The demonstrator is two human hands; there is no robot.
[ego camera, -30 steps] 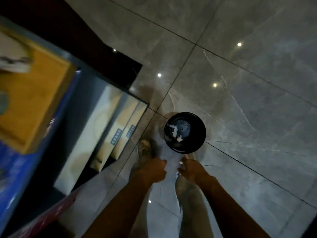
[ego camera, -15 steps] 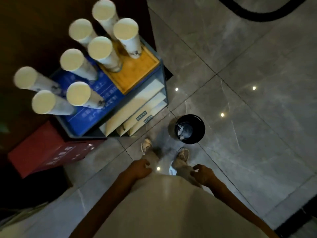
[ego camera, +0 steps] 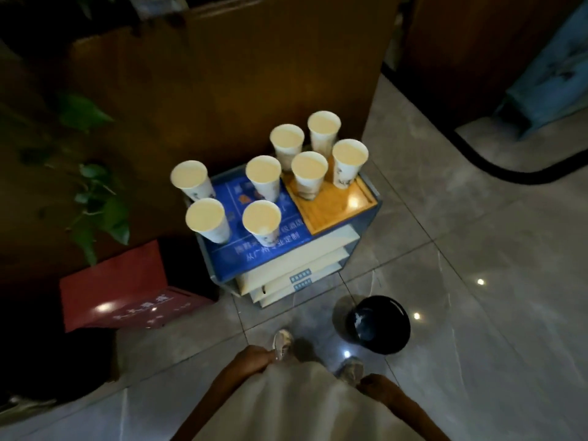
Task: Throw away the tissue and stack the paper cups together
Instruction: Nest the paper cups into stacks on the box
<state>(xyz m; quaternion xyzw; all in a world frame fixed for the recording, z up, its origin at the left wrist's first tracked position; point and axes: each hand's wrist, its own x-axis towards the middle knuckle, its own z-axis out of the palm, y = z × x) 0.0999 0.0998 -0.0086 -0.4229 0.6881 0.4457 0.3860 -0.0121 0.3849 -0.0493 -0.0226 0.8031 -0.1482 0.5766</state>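
Note:
Several tall white paper cups (ego camera: 261, 217) stand upright and apart on a small stand; some are on its blue board (ego camera: 273, 253), the others on an orange tray (ego camera: 338, 209) at its right. On the floor to the right sits a black bin (ego camera: 398, 342) with white tissue (ego camera: 362, 323) inside. My left hand (ego camera: 254, 358) hangs curled at my side and holds nothing. My right hand (ego camera: 376, 385) also looks curled and without anything in it, partly hidden by my light clothing. Both hands are low and well short of the cups.
The stand's shelves hold flat pale boxes (ego camera: 299, 269). A red box (ego camera: 127, 294) lies on the floor to its left, beside a green plant (ego camera: 95, 202). A brown wooden panel (ego camera: 222, 74) rises behind. Grey floor tiles stretch to the right.
The view has risen from the bin close below me to the whole stand with its cups. My hands have drawn back from near the bin to my sides.

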